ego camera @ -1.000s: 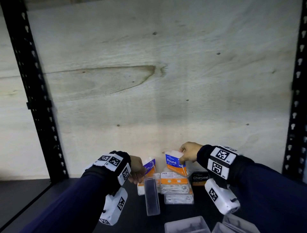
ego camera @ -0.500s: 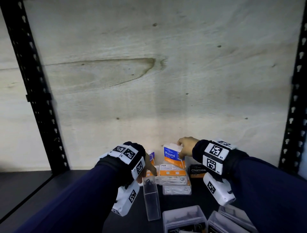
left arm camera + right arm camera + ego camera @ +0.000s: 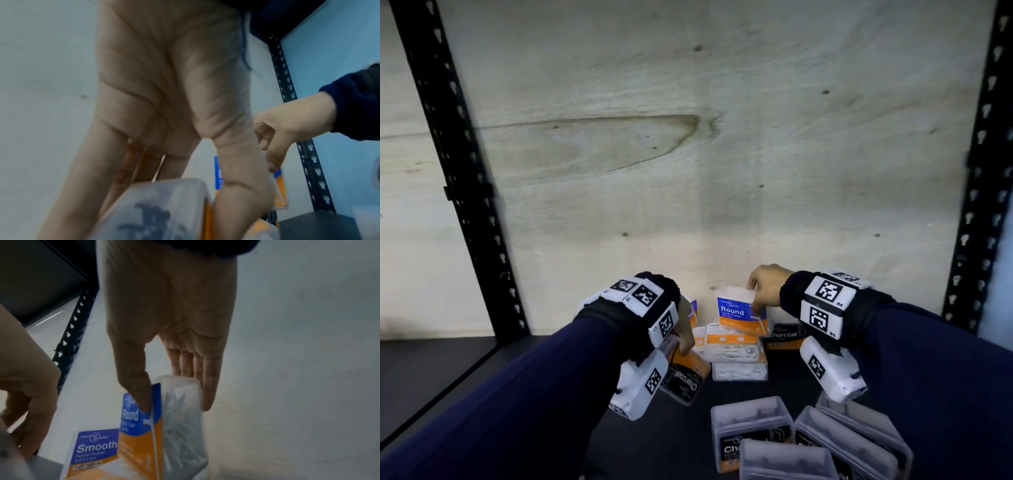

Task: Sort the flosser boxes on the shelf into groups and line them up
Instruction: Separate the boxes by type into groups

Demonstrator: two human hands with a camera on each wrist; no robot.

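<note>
Blue-and-orange Round box [image 3: 144,431] is being pinched by my right hand [image 3: 765,286]; I am keeping it upright. Left hand [image 3: 164,100] fingers are clamping the Charcoal box [image 3: 685,378].

Dark shelf [image 3: 448,370] under plywood back, bearing clear flosser boxes [image 3: 751,419] and stacked packs [image 3: 739,371].

Both my arms reach in from the lower corners of the head view, dark sleeves to the wrists. My left hand [image 3: 685,334] sits left of centre, fingers pointing down, thumb and fingers gripping a box [image 3: 686,375]. My right hand [image 3: 765,282], right of centre, points down too, thumb in front, fingers behind, pinching another box [image 3: 739,313].
</note>
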